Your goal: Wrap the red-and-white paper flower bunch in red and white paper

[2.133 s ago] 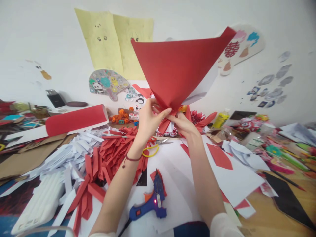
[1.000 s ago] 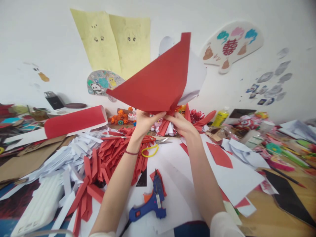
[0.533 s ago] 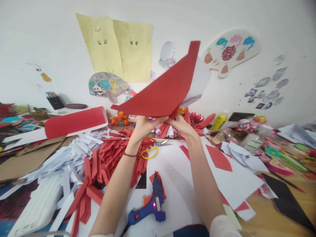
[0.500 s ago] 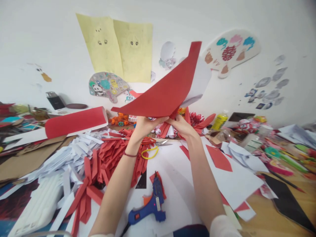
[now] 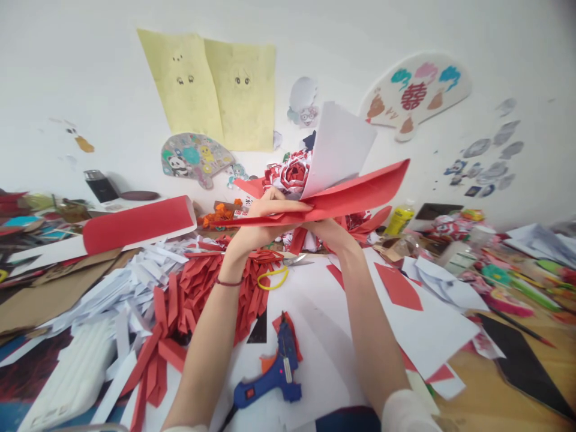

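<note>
Where the red paper sheet (image 5: pixel 360 195) is: up in the air, above the loose white paper (image 5: pixel 315 312) and the blue glue gun (image 5: pixel 270 375), touching neither.
Red sheet's long axis: across the view, seen nearly edge-on, rising from a low, narrow left end to a raised corner at the right.
Red sheet's handling: probably light and fairly stiff, able to keep a fold but quick to crease; dry paper should slip little.
Red sheet's best hold: low and near the middle, where the hands are, with light pressure, sparing the broad free edge.
White paper panel (image 5: pixel 342 144): rises behind the red sheet, tilted rightward, its narrow top pointing up; likely light and easily bent, so better steadied near its foot. Whether its foot is fixed to the red sheet, I cannot tell.
Left hand (image 5: pixel 265 209): fingers bent and closed on the red sheet, laid over its edge while the heel of the hand is below.
Right hand (image 5: pixel 330 231): under the red sheet, near the left; its fingertips are hidden, so I cannot tell whether they grip.
Folded paper rose (image 5: pixel 294 171): just left of the panel, spiral centre facing the camera; its layers would probably crush if squeezed, so hold from beneath.
</note>
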A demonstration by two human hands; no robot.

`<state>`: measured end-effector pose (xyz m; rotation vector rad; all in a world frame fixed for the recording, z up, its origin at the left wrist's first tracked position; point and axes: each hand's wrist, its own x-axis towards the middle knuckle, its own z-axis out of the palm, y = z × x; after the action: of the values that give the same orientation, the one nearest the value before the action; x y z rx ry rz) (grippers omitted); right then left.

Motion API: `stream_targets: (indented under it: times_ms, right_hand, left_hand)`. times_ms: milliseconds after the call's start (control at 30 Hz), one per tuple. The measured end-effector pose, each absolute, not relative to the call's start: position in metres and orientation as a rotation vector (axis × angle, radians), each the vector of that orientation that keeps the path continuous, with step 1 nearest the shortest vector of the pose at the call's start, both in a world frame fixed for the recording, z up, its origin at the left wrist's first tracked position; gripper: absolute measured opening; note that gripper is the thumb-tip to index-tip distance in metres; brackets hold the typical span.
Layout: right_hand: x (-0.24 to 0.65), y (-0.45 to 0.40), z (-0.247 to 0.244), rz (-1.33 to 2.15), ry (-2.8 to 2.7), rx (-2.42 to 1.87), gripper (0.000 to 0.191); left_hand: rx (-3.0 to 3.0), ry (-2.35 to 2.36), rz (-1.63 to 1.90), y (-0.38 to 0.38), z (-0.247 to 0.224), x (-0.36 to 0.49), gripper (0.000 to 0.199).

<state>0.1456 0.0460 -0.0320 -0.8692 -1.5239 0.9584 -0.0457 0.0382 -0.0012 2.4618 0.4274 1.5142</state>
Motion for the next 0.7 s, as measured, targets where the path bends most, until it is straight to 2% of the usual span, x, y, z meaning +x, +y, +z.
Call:
stream_targets:
  times_ms: [167, 333, 400, 500, 567, 633, 700]
  right_hand:
    - [0.143, 0.046, -0.030, 0.995, -1.468, -0.954, 0.032]
    - [0.142, 0.055, -0.037, 0.887, -1.435, -0.956, 0.040]
    - [0.141, 0.059, -0.038, 0.758, -1.393, -1.023, 0.039]
    - [0.141, 0.063, -0.039, 0.520, -1.309, -1.260, 0.036]
    - [0.141, 0.063, -0.037, 0.377, -1.250, -1.465, 0.037]
    - [0.139, 0.061, -0.036, 0.269, -1.227, -1.581, 0.041]
    - [0.137, 0.059, -0.035, 0.196, -1.236, -1.593, 0.044]
  left_hand:
    - [2.328, 0.470, 1.505, 0.046, -0.010, -0.046, 0.032]
    - [1.764, 0.412, 1.822, 0.057, -0.008, -0.043, 0.061]
    - [1.710, 0.482, 2.005, 0.056, -0.003, -0.046, 0.065]
    - [1.643, 0.778, 2.545, 0.046, 0.002, -0.052, 0.073]
    - [1.824, 0.865, 2.772, 0.037, 0.001, -0.052, 0.060]
    - [2.364, 0.841, 2.549, 0.029, -0.001, -0.045, 0.038]
    - [2.865, 0.861, 2.051, 0.023, -0.001, -0.034, 0.033]
